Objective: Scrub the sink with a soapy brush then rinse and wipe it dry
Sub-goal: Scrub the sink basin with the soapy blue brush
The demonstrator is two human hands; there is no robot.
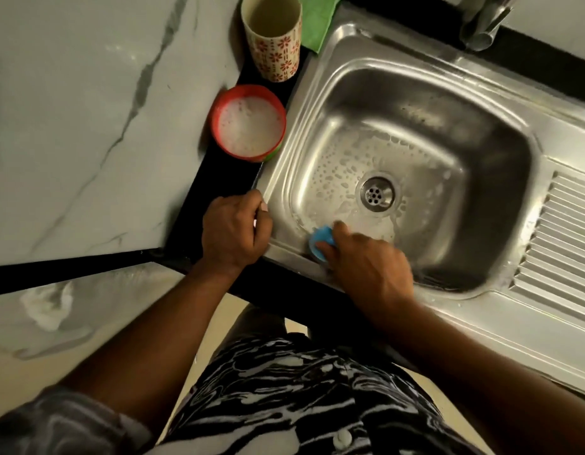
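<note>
Grey-veined marble surface (71, 110) fills the upper left and runs down the left edge of the frame. Steel sink (481, 152) takes the centre and right, set in a black border, with a ribbed drainboard (560, 231) at the right edge. A person's black-and-white patterned clothing fills the bottom, both bare forearms reaching up from it. Right hand (370, 261) sits low centre, inside the basin at its near left corner, fingers wrapped round a blue brush (320, 239) pressed against the basin wall there. Left hand (232, 231) is left of centre, at the sink's near left rim corner, fingers curled in and touching the rim; can't tell if they actually hook the edge. Red bowl (215, 123) of white foam stands on the black strip just left of the sink. Floral cup (278, 50) stands upright above it, top centre, with a green cloth (317, 21) beside it on its right. Tap (484, 21) at upper right, blurred. Suds (343, 159) dot the basin floor around the drain (376, 193). Crumpled white tissue (48, 307) lies lower left.
</note>
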